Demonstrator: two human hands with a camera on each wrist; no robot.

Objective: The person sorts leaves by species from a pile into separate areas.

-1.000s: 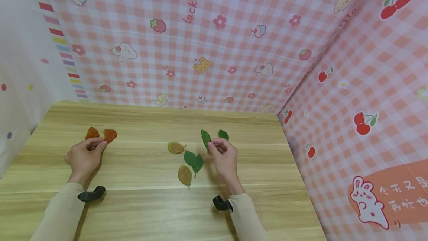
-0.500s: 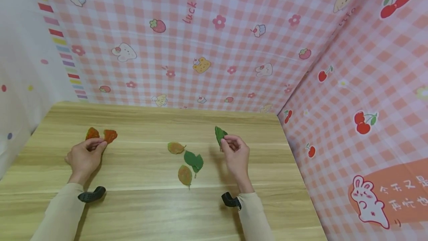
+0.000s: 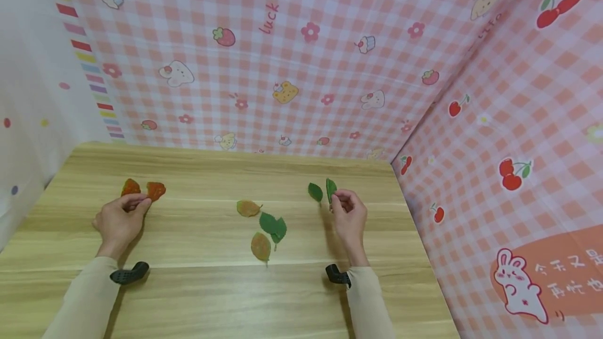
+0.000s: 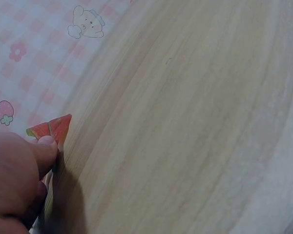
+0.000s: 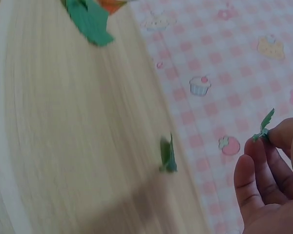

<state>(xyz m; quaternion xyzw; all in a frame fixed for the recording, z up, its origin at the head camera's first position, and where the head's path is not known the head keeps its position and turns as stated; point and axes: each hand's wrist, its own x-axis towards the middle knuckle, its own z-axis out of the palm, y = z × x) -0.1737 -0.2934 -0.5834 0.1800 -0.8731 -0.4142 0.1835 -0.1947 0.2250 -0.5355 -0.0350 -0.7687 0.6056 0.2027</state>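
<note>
At the table's left, my left hand (image 3: 120, 222) pinches a red-orange leaf (image 4: 51, 127) between thumb and finger. Two red-orange leaves show by the fingertips in the head view, a left one (image 3: 131, 187) and a right one (image 3: 156, 191); which of them is pinched I cannot tell. My right hand (image 3: 349, 219) holds a green leaf (image 3: 331, 187) upright by its lower end, above the table at the right. Just left of that, another green leaf (image 3: 315, 192) rests on the table; the right wrist view shows this leaf (image 5: 167, 153) below the hand.
Mid-table (image 3: 202, 286) lie overlapping green leaves (image 3: 272, 225), with a yellowish-brown leaf (image 3: 248, 208) behind them and a similar leaf (image 3: 260, 246) in front. Pink checked cloth (image 3: 264, 67) hangs along the back and right edges, and white cloth (image 3: 37, 93) at the left.
My right hand has moved to the right with its green leaf, passing over the other green leaf, which shows again at its left. The left hand has kept its place.
</note>
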